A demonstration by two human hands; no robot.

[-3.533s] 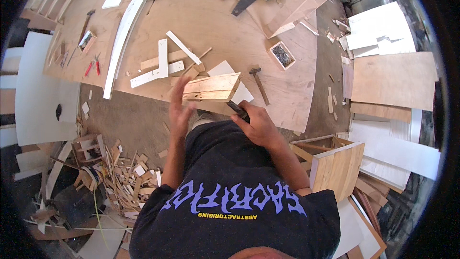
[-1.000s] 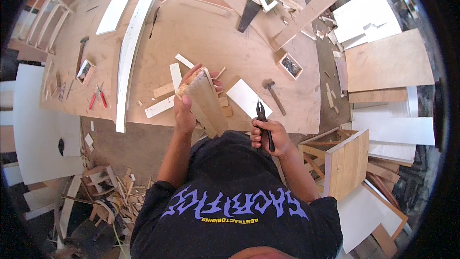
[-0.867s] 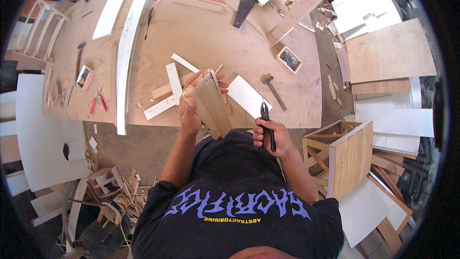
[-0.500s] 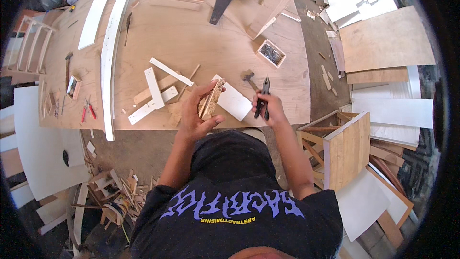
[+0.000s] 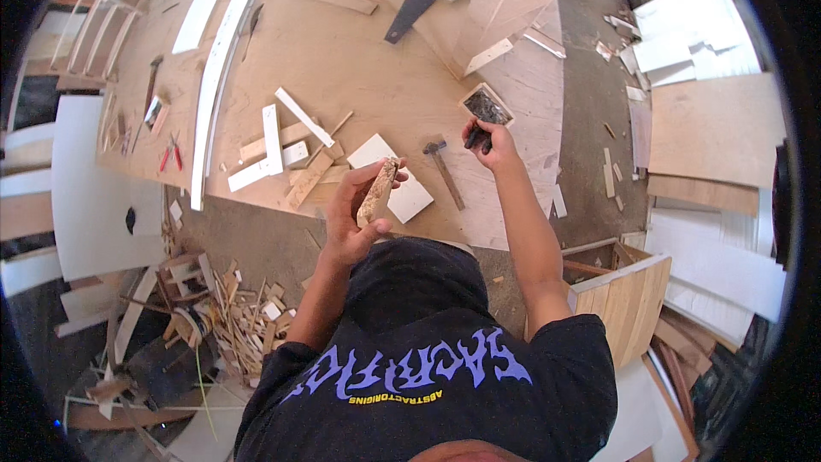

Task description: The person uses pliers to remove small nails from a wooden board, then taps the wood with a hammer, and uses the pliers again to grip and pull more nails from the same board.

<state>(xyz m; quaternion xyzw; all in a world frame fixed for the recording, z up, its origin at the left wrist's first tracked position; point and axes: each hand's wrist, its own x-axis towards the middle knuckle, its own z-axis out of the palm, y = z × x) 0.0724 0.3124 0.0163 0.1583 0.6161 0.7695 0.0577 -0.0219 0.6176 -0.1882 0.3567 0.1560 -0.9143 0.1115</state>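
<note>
My left hand (image 5: 346,227) grips a short piece of wood (image 5: 377,195) with a rough, splintered edge, held tilted above the table's near edge. Out to the right, my right hand (image 5: 499,149) is closed around black-handled pliers (image 5: 481,139), which are mostly hidden by the fingers. It is at the near side of a small wooden box (image 5: 506,114) holding dark, thin metal bits that look like nails. Between my hands, a hammer (image 5: 444,173) rests on the table beside a white board (image 5: 412,200).
Several wood strips (image 5: 272,141) lie left of the white board on the plywood table (image 5: 342,77). A handsaw (image 5: 412,11) is farther back. Red-handled pliers (image 5: 172,154) and long white boards (image 5: 224,77) are at the left. A slatted wooden piece (image 5: 623,300) stands low at the right.
My right hand has moved away and to the right with the pliers, from beside the white board to the box. My left hand still holds the wood piece. The view has shifted.
</note>
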